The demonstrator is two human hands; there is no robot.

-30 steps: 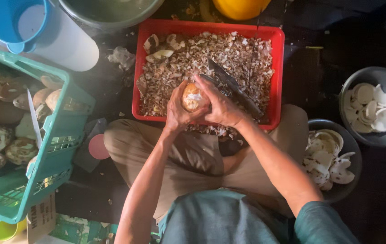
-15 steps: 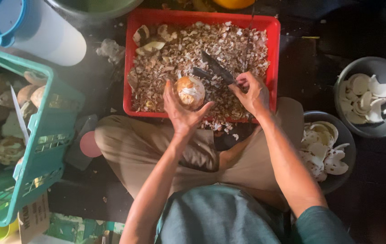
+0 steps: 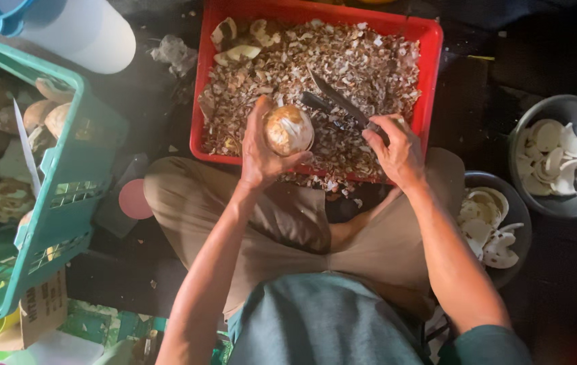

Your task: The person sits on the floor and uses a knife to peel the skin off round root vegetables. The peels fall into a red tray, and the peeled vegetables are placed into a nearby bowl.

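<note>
Two hands work over the red tray of brown shavings. The left hand has its fingers gripping a half-peeled coconut above the tray's near edge. Just right of it, the right hand has its fingers closed on a knife.

Place: we see a floor-level food-prep workplace.
Signs: our red tray of shell chips, green crate, metal bowls of white pieces.

The right hand (knife in its grip) is off the coconut, now at 3 o'clock of it. The left hand alone holds it.
</note>
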